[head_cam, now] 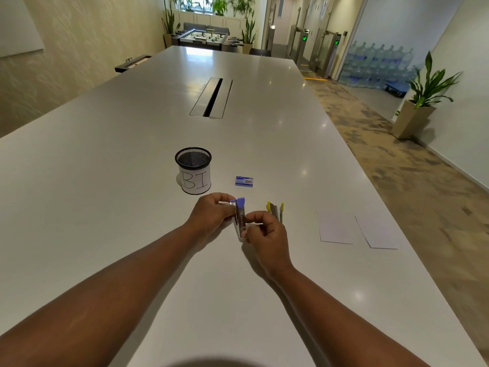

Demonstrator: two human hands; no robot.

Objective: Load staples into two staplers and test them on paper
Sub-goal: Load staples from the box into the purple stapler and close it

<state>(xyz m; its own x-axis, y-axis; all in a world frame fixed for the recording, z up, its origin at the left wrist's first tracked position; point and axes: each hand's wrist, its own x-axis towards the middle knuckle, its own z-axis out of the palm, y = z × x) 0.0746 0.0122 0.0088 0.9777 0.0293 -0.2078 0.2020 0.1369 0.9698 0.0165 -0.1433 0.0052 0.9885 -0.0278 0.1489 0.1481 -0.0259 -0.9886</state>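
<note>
A purple stapler with a metal magazine is held just above the white table, in the middle of the view. My left hand grips its far end from the left. My right hand pinches its near end from the right. A yellow stapler lies on the table just right of my right hand, hinged open. A small blue staple box lies beyond the staplers. Two white sheets of paper lie to the right.
A black mesh cup with a paper label reading "BI" stands left of the staple box. A cable slot is set into the table's middle. The table's right edge runs past the paper, with carpeted floor and a potted plant beyond.
</note>
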